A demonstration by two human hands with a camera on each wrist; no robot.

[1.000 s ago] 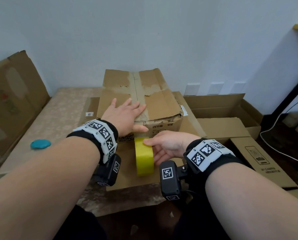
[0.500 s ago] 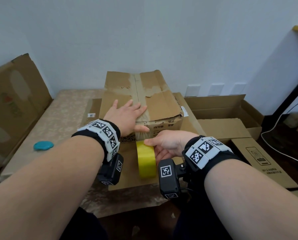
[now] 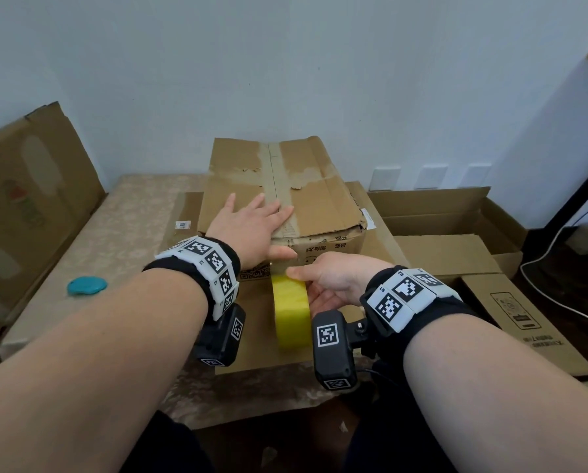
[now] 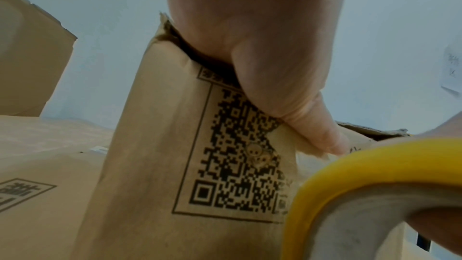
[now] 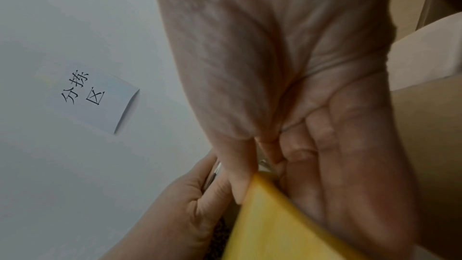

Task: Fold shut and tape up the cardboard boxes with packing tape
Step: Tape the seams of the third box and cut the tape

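While my left hand (image 3: 251, 230) lies spread flat on the folded brown cardboard box (image 3: 320, 213) mid-bench, my right hand (image 3: 330, 281) grips the yellow packing-tape roll (image 3: 291, 315) against its near face; I judge taping barely begun, other boxes untouched.

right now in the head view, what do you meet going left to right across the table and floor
leaning cardboard sheet → teal disc → left hand on the box being closed → yellow tape roll → right hand → open empty box → flat printed box
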